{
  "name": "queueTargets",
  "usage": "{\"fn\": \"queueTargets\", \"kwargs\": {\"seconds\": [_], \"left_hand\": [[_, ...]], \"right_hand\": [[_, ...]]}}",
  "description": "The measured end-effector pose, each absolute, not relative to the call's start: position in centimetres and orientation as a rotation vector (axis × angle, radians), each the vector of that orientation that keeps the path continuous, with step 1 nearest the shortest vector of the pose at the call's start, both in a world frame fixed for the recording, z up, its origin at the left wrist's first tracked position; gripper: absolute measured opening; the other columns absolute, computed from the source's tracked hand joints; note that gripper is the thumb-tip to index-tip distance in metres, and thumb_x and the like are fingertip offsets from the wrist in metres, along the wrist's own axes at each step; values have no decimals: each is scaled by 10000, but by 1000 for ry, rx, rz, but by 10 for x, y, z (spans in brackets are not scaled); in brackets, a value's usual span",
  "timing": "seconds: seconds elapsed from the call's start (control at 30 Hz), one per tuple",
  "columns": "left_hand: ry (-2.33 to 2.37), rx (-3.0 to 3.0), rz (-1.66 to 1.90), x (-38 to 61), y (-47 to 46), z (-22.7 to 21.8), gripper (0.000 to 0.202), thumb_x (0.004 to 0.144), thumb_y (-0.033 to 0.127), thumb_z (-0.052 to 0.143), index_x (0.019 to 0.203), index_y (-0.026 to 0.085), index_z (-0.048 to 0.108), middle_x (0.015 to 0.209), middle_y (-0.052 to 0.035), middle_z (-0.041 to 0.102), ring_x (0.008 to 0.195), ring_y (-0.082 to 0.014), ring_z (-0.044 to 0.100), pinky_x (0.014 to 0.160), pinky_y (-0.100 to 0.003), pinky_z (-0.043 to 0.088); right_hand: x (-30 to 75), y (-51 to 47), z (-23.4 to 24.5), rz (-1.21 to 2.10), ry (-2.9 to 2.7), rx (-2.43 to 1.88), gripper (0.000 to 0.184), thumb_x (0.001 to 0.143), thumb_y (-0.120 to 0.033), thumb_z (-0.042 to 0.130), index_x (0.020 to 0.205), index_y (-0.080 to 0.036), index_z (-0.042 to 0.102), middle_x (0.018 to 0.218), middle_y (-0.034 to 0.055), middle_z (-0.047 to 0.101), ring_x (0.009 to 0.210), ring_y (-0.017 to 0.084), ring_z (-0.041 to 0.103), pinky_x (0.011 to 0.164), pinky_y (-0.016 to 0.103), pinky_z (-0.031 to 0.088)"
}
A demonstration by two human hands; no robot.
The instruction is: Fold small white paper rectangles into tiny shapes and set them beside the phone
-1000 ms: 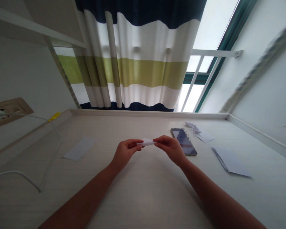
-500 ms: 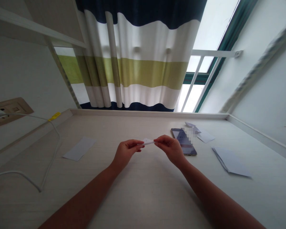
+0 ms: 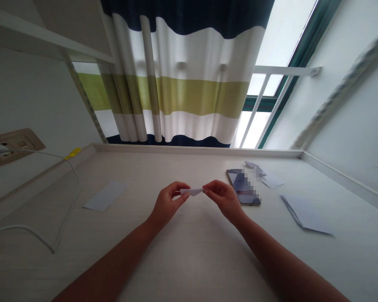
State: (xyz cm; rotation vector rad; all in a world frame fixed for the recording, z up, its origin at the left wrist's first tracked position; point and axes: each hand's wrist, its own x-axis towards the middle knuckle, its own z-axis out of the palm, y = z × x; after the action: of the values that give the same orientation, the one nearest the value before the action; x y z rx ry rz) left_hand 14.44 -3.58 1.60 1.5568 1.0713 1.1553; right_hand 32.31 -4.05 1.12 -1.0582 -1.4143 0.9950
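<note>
Held a small folded white paper [image 3: 192,191] over the pale desk [image 3: 189,251], left of the phone [image 3: 237,184]. Pinched one end between thumb and fingers of the left hand [image 3: 166,201], the opposite tip in the fingertips of the right hand [image 3: 225,199]. Probably called for light, even pressure from both sides, creases lined up, to avoid crumpling so small a piece.

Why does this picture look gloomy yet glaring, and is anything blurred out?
Head view: the window glares white behind, leaving the arms dim; head view: a blocky mosaic hides part of the phone; head view: the white paper between left hand and right hand is too small to show its creases clearly.
</note>
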Motion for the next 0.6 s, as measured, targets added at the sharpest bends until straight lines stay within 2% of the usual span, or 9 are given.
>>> {"fn": "queueTargets", "kwargs": {"seconds": [0.1,0.27,0.47,0.6], "left_hand": [[1116,1636,1128,145,-38,16,281,675,327,626,902,163,654,907,-57,674,782,-181,613,687,-275,471],[1216,1685,1089,143,-36,11,275,684,386,608,816,163,700,680,-25,677,580,-142,561,538,-238,415],[1172,1683,1091,143,-35,9,260,683,373,614,770,144,703,704,-49,689,627,-162,582,575,-247,426],[1128,1643,1072,145,-37,12,248,671,372,625,749,151,708,700,-50,696,659,-180,602,604,-259,443]], "right_hand": [[321,-41,8,1028,-1392,-1058,112,661,-265,665,713,-173,627,700,23,644,675,152,599,692,313,477],[319,-42,9,1081,-1394,-1055,114,661,-266,663,717,-173,629,688,14,633,658,136,585,665,288,463],[314,-45,12,1170,-1412,-1063,186,655,-303,666,780,-175,618,731,7,618,644,122,559,599,256,440],[312,-46,10,1158,-1425,-1096,184,654,-337,664,705,-165,621,666,6,619,598,123,546,567,257,424]]}}
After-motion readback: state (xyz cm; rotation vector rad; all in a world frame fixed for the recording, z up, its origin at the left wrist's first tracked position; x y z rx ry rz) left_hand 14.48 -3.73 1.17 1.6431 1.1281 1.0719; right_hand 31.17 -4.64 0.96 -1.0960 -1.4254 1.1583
